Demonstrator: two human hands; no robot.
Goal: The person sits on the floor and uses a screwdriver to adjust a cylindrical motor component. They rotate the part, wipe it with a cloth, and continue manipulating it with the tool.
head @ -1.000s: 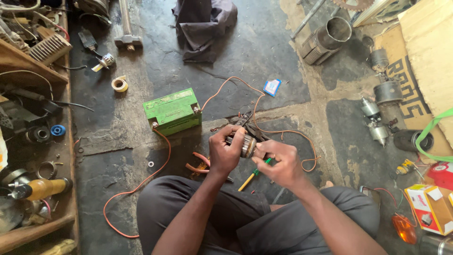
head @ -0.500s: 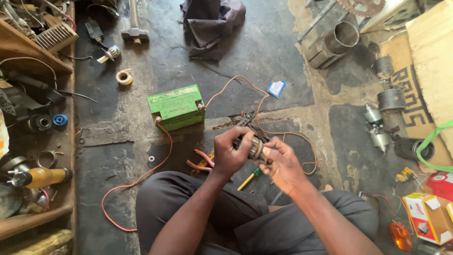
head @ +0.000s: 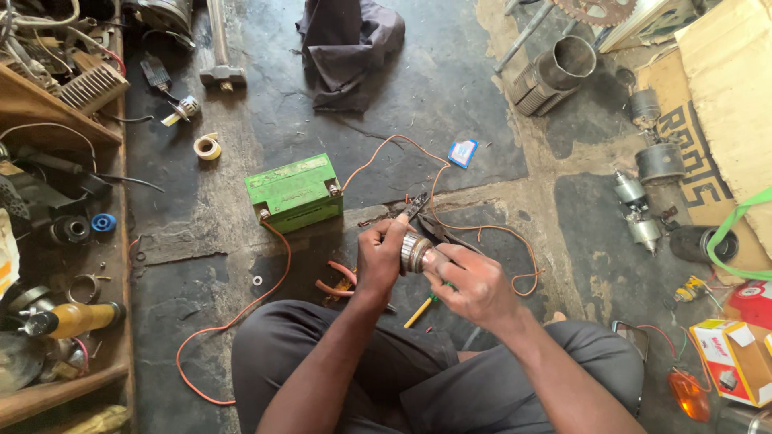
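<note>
I sit cross-legged on a dark floor. My left hand (head: 379, 257) and my right hand (head: 474, 283) both grip a small round metal motor part (head: 415, 252) held between them above my knees. A green battery (head: 294, 192) stands just beyond my left hand, with orange wires (head: 474, 228) running from its terminals along the floor. Red-handled pliers (head: 338, 281) and a yellow-handled screwdriver (head: 420, 312) lie on the floor under my hands.
A wooden shelf (head: 72, 265) full of parts and tools runs along the left. A dark cloth (head: 347, 48) lies at the back. Metal cylinders and small motors (head: 643, 201) sit at the right with cardboard (head: 724, 72) and small boxes (head: 736, 358). A tape roll (head: 207, 146) lies back left.
The view has shifted a little. Both hands stay on the metal part, turning it slightly; the left fingers now pinch its upper edge.
</note>
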